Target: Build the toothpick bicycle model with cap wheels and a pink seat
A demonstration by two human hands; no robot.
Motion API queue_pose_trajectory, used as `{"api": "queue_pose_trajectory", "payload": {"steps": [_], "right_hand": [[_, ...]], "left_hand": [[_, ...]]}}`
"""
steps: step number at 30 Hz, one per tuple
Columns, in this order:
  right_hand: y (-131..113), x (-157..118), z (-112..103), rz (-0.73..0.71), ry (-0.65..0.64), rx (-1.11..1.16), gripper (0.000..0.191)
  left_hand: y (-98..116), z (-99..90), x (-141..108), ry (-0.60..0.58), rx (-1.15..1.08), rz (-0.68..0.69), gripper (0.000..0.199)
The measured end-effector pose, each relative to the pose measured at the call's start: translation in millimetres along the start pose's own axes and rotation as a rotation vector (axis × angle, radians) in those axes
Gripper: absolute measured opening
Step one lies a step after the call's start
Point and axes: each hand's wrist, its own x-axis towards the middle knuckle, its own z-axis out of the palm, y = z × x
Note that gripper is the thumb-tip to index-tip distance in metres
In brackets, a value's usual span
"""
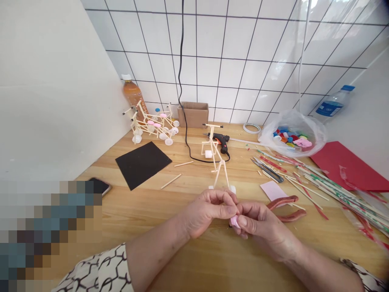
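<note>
Your left hand (208, 213) and right hand (261, 227) curl nearly closed, pinching a small pink plastic piece (234, 221) between them, just before the stick-and-cap model (216, 158) (red-handled pliers (287, 207) just beside your right hand).

Glossy white ceramic tiles (209, 61), smooth wood tabletop (219, 267), matt black sheet (142, 164), crinkled clear plastic bag (291, 138), pale wooden stick frame (214, 148)

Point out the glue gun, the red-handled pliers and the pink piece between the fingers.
Hot glue gun (222, 140), head view, on its black body.
Red-handled pliers (282, 201), head view, on the upper grip.
Pink piece (234, 221), head view, on its visible edge.
</note>
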Motion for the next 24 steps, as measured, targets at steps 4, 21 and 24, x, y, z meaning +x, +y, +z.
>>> {"api": "queue_pose_trajectory", "payload": {"steps": [4, 21, 24], "right_hand": [[1, -1, 1, 0.025, 0.022, -0.054, 0.024], [2, 1, 5, 0.005, 0.173, 0.164, 0.022], [3, 0, 7, 0.002, 0.168, 0.171, 0.021]], "left_hand": [[0, 1.7, -1, -0.033, -0.020, -0.078, 0.020], [-2, 7.4, -4, 0.175, 0.330, 0.317, 0.006], [-4, 10.8, -4, 0.168, 0.295, 0.341, 0.009]]}}
